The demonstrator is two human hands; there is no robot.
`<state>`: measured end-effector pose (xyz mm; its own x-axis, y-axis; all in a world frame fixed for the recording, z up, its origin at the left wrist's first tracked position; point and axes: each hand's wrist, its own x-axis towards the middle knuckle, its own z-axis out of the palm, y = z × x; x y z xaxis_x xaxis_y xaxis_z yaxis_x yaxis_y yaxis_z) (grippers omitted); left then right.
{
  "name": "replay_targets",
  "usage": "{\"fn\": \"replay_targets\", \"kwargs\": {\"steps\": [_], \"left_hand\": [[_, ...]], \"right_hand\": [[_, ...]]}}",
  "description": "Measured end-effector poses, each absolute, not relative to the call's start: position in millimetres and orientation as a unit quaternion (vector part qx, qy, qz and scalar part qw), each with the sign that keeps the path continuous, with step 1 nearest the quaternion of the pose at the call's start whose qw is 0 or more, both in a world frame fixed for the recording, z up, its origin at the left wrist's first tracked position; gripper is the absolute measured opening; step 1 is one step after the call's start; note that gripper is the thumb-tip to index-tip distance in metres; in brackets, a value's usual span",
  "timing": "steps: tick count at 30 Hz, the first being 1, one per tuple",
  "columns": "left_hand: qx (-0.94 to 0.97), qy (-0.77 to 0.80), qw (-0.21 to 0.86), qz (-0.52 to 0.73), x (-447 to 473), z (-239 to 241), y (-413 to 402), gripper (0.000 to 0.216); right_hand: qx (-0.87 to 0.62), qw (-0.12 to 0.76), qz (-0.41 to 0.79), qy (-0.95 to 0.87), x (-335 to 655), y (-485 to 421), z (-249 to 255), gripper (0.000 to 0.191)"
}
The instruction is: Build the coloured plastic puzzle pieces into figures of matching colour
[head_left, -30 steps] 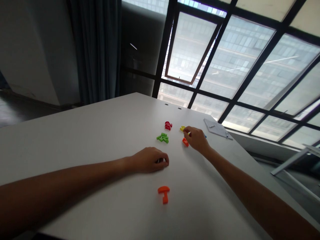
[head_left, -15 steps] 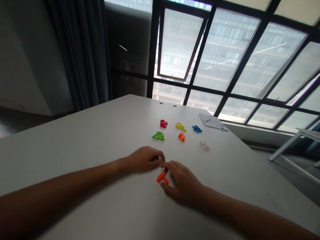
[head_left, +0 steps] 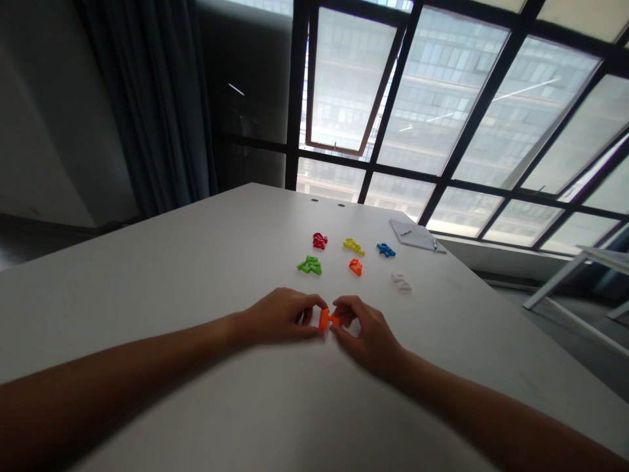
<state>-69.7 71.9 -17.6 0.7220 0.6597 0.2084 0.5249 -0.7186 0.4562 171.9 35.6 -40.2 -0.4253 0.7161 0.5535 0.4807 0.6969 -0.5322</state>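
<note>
- While the orange T-piece (head_left: pixel 323 319) is pinched by the left hand (head_left: pixel 287 314), its stem is met by the right hand (head_left: pixel 371 334); right grip can't be told.
- Six loose clusters (head_left: pixel 310 265) are left on the table (head_left: pixel 206 255).

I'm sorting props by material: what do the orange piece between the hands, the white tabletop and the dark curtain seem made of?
The orange piece: probably plastic, smooth, fairly matte, judging by its even, saturated color. The white tabletop: perhaps laminate or painted board, smooth and satin, with soft shadows. The dark curtain: likely matte fabric, hanging in folds.
</note>
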Motion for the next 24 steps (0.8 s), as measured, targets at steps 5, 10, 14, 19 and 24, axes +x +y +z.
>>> {"fn": "replay_targets", "kwargs": {"steps": [5,10,14,19,24], "left_hand": [[0.907,0.327,0.192,0.181,-69.9,-16.8,72.2,0.041],[0.909,0.322,0.196,0.175,-70.8,-18.5,73.5,0.039],[0.899,0.342,0.205,0.179,-72.8,-20.9,75.4,0.054],[0.901,0.355,0.185,0.167,-72.1,-20.0,75.4,0.045],[0.916,0.335,0.156,0.158,-70.5,-19.3,74.7,0.031]], "right_hand": [[-0.361,0.394,0.131,-0.835,172.8,34.6,-40.3,0.037],[-0.359,0.391,0.12,-0.839,170.7,32.4,-39.5,0.025],[-0.337,0.367,0.09,-0.862,179.2,42.7,-31.9,0.013],[-0.357,0.393,-0.044,-0.846,214.6,81.7,-27.9,0.008],[-0.398,0.405,-0.087,-0.819,236.3,106.2,-32.2,0.006]]}}
